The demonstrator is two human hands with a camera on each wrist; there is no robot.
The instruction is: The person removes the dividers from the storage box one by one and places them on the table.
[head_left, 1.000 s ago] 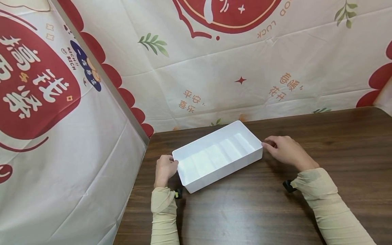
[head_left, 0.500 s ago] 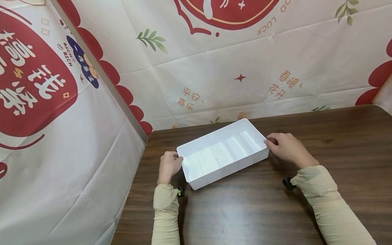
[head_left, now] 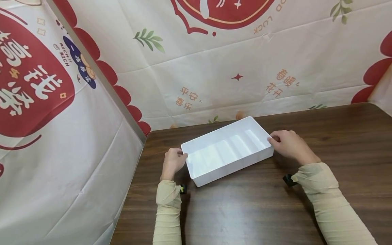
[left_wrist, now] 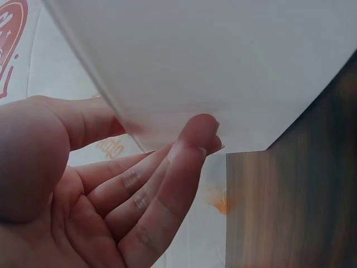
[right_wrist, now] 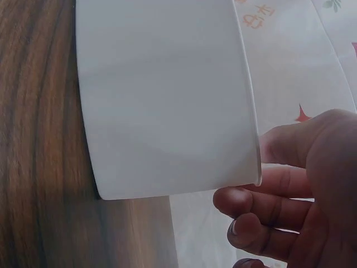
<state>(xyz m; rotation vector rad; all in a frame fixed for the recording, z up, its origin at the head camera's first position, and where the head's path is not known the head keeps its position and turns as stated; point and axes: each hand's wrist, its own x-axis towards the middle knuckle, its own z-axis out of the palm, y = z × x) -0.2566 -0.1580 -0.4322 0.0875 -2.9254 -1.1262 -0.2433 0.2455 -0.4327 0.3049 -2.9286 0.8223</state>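
White, rectangular, plastic-looking tray (head_left: 234,166): probably light, stiff, slightly slick. Bare left hand (head_left: 174,161) and bare right hand (head_left: 290,144), fingers curled, pinch its opposite short-end rims; sensible holds.

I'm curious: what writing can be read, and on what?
"RICH!! RICH": white, red-printed left cloth.
"钱": same cloth; neighbours cropped.
"平安喜乐": white patterned back cloth.
"春暖花开": likewise.
"LUCK": likewise; neighbour cropped.
Left cloth's blue emblem: too small.
White rectangular box: none visible.

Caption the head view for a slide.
Left hand and right hand hold opposite short ends of a white tray over a brown table.
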